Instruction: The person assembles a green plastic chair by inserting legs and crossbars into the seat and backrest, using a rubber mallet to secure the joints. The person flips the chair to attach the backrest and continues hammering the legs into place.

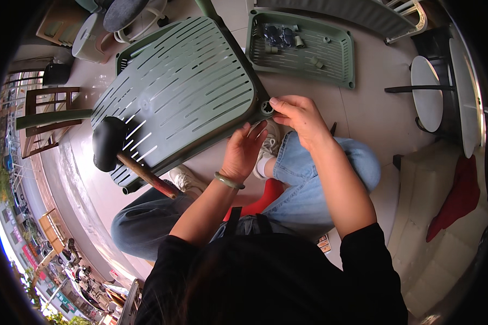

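Note:
In front of me a green slotted plastic shelf panel stands tilted, with a round hollow socket at its near right corner. My right hand pinches that corner beside the socket, thumb and fingers closed at its rim. Just below the shelf's near edge, my left hand has its fingers apart and nothing in it; whether its fingertips touch the edge I cannot tell. A mallet with a black head and a wooden handle lies over the shelf's left end.
Beyond, a second green tray on the floor holds small green plastic fittings and a clear bag of dark parts. Green poles stick out at the left. A wooden chair, a pale sofa and a round stool stand around.

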Demonstrator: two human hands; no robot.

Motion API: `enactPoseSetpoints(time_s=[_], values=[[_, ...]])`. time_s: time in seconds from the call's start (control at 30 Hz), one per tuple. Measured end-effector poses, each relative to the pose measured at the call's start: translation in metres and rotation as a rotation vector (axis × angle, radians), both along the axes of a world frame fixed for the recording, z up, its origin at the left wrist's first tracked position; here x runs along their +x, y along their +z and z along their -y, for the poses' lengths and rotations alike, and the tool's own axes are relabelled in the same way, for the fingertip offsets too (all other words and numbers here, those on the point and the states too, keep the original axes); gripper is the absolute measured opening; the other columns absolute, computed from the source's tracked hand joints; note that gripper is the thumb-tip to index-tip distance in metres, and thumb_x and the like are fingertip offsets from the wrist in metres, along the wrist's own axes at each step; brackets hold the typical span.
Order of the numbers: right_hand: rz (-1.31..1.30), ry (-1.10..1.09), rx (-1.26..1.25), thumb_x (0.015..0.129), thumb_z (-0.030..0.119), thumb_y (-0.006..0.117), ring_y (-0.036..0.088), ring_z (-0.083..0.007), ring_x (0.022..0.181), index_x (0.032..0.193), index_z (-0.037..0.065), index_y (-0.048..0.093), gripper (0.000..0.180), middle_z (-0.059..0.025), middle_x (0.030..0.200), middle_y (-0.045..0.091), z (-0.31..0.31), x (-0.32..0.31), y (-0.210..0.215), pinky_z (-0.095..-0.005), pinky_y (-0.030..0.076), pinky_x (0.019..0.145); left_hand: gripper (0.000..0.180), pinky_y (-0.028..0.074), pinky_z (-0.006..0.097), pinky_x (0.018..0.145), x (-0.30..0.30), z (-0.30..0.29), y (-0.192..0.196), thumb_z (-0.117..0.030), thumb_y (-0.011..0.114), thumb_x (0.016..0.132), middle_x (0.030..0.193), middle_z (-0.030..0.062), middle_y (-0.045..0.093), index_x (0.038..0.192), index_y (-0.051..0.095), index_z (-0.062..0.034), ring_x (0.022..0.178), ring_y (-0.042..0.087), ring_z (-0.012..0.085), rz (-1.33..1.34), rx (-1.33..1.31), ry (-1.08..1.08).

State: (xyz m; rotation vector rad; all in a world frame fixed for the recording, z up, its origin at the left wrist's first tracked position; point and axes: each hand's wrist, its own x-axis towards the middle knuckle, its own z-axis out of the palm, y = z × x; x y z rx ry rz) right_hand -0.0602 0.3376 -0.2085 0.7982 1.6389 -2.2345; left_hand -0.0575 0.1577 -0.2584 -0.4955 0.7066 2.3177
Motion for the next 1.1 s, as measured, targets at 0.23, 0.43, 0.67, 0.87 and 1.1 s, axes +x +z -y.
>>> enactPoseSetpoints(time_s=[0.23, 0.43, 0.67, 0.87, 1.1], values=[[-0.004, 0.026, -0.093, 0.094, 0.033, 0.063, 0.058, -0.0109, 0.084, 0.1, 0.001, 0.064, 0.033, -0.0008, 0.09, 0.06, 0.009, 0.0, 0.006, -0.0272, 0.049, 0.079, 0.037, 0.042, 0.038, 0.104, -0.006, -0.003, -0.006, -0.015, 0.063, 0.088, 0.121, 0.0069, 0.061, 0.123, 0.056, -0.0061, 0.111, 0.056, 0.022, 0.021, 0.043, -0.051], [-0.058, 0.066, 0.12, 0.096, 0.031, 0.06, 0.05, -0.0056, 0.071, 0.09, 0.0, 0.062, 0.031, 0.002, 0.077, 0.054, 0.015, -0.002, 0.006, -0.0217, 0.045, 0.064, 0.036, 0.042, 0.04, 0.097, -0.01, -0.006, -0.026, -0.019, 0.057, 0.088, 0.116, 0.0046, 0.061, 0.122, 0.056, -0.0074, 0.103, 0.055, 0.0197, -0.133, -0.005, -0.16], [-0.043, 0.22, 0.284, 0.098, 0.043, 0.05, 0.052, -0.0114, 0.074, 0.094, 0.002, 0.062, 0.043, 0.0009, 0.08, 0.056, 0.006, -0.004, -0.001, -0.0295, 0.049, 0.066, 0.027, 0.044, 0.038, 0.088, -0.012, -0.007, -0.055, -0.025, 0.063, 0.086, 0.102, 0.0022, 0.061, 0.108, 0.062, -0.0095, 0.095, 0.055, 0.0169, -0.139, -0.131, -0.237], [0.087, 0.26, 0.293, 0.094, 0.044, 0.053, 0.057, -0.0154, 0.096, 0.119, 0.008, 0.059, 0.044, -0.0035, 0.108, 0.061, 0.005, -0.013, 0.016, -0.0331, 0.047, 0.078, 0.036, 0.046, 0.033, 0.073, -0.011, -0.01, -0.019, -0.039, 0.067, 0.085, 0.098, 0.0013, 0.059, 0.105, 0.06, -0.0095, 0.084, 0.056, 0.0142, -0.009, -0.233, -0.287], [0.175, 0.171, 0.079, 0.092, 0.039, 0.055, 0.059, -0.0187, 0.102, 0.122, 0.013, 0.061, 0.039, -0.0043, 0.109, 0.065, -0.007, -0.067, -0.01, -0.0442, 0.046, 0.085, 0.037, 0.046, 0.026, 0.073, 0.017, 0.099, 0.136, -0.041, 0.054, 0.097, 0.099, 0.0024, 0.059, 0.11, 0.059, -0.0073, 0.088, 0.056, 0.011, -0.689, -0.212, -1.175]])
